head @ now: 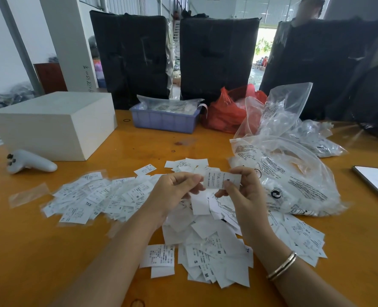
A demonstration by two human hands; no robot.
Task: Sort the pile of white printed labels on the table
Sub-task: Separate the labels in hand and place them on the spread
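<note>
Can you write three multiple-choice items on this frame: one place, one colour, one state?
1. Where does the white handheld controller lie?
A. Left of the label pile, in front of the white rectangular box
B. Inside the lilac plastic tray
C. On the phone at the right edge

2. What colour is the crumpled plastic bag beside the tray?
A. Blue
B. Red
C. Green

3. What is the state of the right hand?
A. Flat on the orange wooden table
B. Hanging idle
C. Pinching a white printed label with the left hand

Answers:
1. A, it rests on the table by the box's near corner.
2. B, it is red against the clear bags.
3. C, the fingers of both hands meet on one raised label.
</note>
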